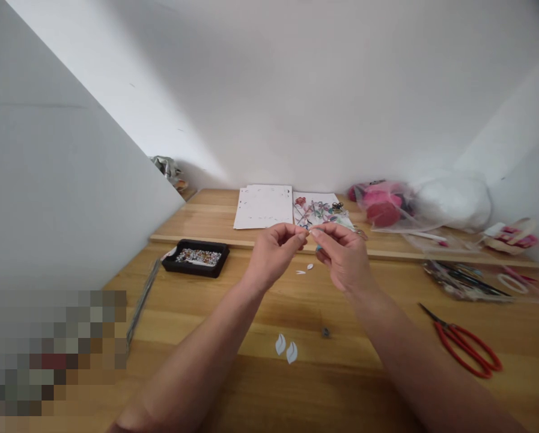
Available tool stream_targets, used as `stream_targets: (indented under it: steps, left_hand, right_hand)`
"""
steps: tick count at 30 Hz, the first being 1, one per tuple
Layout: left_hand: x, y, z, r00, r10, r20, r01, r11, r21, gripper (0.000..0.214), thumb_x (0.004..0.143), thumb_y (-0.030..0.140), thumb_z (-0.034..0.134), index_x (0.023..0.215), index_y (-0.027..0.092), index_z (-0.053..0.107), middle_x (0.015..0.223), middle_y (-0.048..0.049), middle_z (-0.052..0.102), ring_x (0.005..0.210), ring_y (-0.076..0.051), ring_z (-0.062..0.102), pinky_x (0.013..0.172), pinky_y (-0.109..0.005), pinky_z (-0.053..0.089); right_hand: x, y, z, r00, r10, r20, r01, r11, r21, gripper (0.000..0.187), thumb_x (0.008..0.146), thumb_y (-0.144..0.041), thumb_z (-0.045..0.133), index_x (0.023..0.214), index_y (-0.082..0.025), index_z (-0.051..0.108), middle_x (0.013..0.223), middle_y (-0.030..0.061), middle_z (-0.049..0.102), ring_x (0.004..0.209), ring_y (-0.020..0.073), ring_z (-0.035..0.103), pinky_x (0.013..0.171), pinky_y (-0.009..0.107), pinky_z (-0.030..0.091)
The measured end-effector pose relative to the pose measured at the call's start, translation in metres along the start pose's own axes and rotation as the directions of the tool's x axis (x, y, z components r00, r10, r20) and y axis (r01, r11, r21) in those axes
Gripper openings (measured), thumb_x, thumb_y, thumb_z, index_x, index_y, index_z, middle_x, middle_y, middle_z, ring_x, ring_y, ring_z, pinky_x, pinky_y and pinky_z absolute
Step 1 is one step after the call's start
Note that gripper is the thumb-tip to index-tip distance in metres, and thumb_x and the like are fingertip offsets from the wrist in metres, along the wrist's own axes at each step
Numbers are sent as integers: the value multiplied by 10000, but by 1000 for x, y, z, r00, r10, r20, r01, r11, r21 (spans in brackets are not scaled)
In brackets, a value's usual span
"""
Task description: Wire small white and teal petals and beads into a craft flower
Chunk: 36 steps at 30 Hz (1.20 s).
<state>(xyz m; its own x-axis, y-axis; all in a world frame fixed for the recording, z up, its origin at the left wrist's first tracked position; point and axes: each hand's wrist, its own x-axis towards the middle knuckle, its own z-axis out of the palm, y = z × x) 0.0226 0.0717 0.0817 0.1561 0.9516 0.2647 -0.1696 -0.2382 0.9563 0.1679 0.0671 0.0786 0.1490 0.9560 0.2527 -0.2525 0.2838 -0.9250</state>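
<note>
Head view: left hand [273, 255] and right hand [348, 255], centre frame, each with grip pinched together on a small piece [309, 231] too tiny to identify. Two white cut-outs [292, 352] lie lower centre on the counter [332, 385], red-handled scissors [452, 329] lower right

The tiny piece [307, 233] pinched between the left hand [274, 251] and right hand [345, 252] is too small to identify.

A tiny piece [309, 233], too small and too covered to make out its shape, is pinched between the fingertips of the left hand [273, 255] and right hand [345, 255]. A small turquoise spot [318, 248] shows beside the right hand's curled fingers, just below the pinch.
</note>
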Motion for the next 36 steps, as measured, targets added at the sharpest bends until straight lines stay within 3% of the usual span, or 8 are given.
stream_targets:
  steps: [12,23,36]
  left_hand:
    - [-3,2,3,1000,12,-23,-11,999,44,185,821,333,722,841,151,696,768,-27,670,693,-117,578,688,-263,495]
    - [-2,-6,6,997,39,-65,-34,997,72,196,836,349,710,847,154,692,773,-24,652,692,-122,568,679,-273,518]
    - [-6,2,12,990,65,-124,-47,989,142,159,821,307,705,805,150,688,751,-22,669,657,-112,556,646,-249,459]
  right_hand:
    - [-2,3,3,1000,31,-1,-31,999,17,232,701,-375,839,746,-203,691,540,-60,481,441,56,299,391,219,191]
    - [-6,-1,10,992,119,-51,-111,983,144,289,614,-348,886,707,-180,669,548,-75,488,410,26,316,390,202,220]
    - [-6,-2,13,984,159,-81,-142,973,182,294,585,-338,883,695,-186,656,497,-100,423,388,22,293,380,194,214]
